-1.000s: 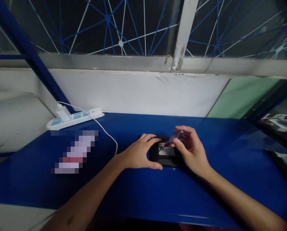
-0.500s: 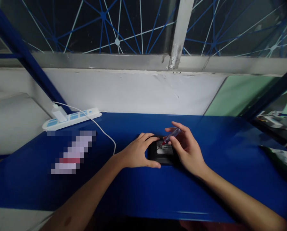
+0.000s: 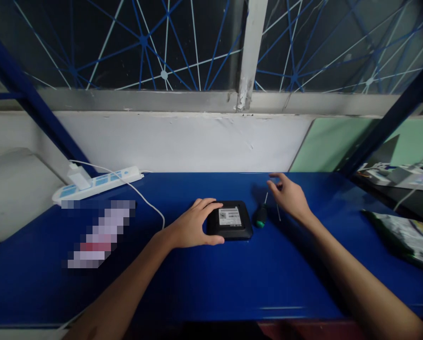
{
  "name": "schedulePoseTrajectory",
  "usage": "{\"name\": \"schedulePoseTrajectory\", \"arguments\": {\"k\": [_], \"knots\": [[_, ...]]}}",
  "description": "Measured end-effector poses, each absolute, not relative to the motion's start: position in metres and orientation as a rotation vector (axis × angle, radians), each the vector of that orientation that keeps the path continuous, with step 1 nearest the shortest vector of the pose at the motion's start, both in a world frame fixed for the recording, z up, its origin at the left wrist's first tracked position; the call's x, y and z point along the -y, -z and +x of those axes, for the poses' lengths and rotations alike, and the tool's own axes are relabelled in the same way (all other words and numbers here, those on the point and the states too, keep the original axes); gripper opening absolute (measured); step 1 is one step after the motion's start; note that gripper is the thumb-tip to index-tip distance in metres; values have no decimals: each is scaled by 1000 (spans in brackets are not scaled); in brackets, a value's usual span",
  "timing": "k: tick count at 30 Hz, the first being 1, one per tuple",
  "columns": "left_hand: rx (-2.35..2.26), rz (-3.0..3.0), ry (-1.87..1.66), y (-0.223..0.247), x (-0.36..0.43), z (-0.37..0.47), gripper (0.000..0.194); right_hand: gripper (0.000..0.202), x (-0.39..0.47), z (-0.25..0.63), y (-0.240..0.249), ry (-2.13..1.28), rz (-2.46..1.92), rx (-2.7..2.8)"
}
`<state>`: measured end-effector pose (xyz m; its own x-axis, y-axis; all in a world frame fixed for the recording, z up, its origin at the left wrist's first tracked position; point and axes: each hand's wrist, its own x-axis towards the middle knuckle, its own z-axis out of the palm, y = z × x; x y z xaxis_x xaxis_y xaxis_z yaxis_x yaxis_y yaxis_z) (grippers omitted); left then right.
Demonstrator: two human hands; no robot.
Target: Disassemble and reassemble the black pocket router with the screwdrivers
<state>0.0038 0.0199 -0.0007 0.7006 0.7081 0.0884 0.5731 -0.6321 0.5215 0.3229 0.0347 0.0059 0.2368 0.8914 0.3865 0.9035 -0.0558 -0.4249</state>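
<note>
My left hand [image 3: 195,224] rests over the left side of a flat black box-shaped device [image 3: 245,231], thumb at its near edge and fingers across the top. A white printed label [image 3: 230,217] faces up on the device. Just right of it lies a screwdriver with a black and green handle [image 3: 260,217], its shaft pointing away from me. My right hand [image 3: 290,194] is beyond and to the right, fingers curled. From under it comes the thin metal shaft of a second screwdriver [image 3: 278,213]; its handle is hidden by the hand.
A white power strip [image 3: 100,184] with a plugged-in charger [image 3: 80,177] and a white cable [image 3: 144,191] lies at the left. A pixelated item [image 3: 103,233] is nearer me. A shiny packet [image 3: 402,236] lies on the blue table [image 3: 211,283] at the right.
My right hand has moved right, off the device, with the clear-handled screwdriver's tip leaving the label. The black and green screwdriver now shows. My left hand stays on the device; the view has shifted slightly.
</note>
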Motion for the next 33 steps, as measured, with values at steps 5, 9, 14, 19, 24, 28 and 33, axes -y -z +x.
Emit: {"name": "schedulePoseTrajectory", "arguments": {"k": [5, 9, 14, 19, 24, 28, 33], "knots": [[-1071, 2480, -334, -4, -21, 1, 91, 35, -36, 331, 9, 67, -2181, 1704], [-1074, 2509, -319, -7, -21, -1, 91, 42, -35, 332, 13, 104, -2291, 1749], [-1097, 2510, -286, -5, -24, -3, 94, 47, -26, 321, -4, 207, -2264, 1757], [-1138, 2551, -270, -5, -26, -5, 94, 30, -7, 298, -20, 108, -2178, 1956], [-1217, 2541, -242, -3, -30, -9, 93, 36, 5, 279, -11, 32, -2018, 2222], [-1230, 2518, -237, -1, -31, -12, 92, 37, 9, 269, 1, -64, -1846, 2268], [-1258, 2539, -242, -1, -30, -7, 93, 39, 5, 264, 8, -131, -1653, 2124]]}}
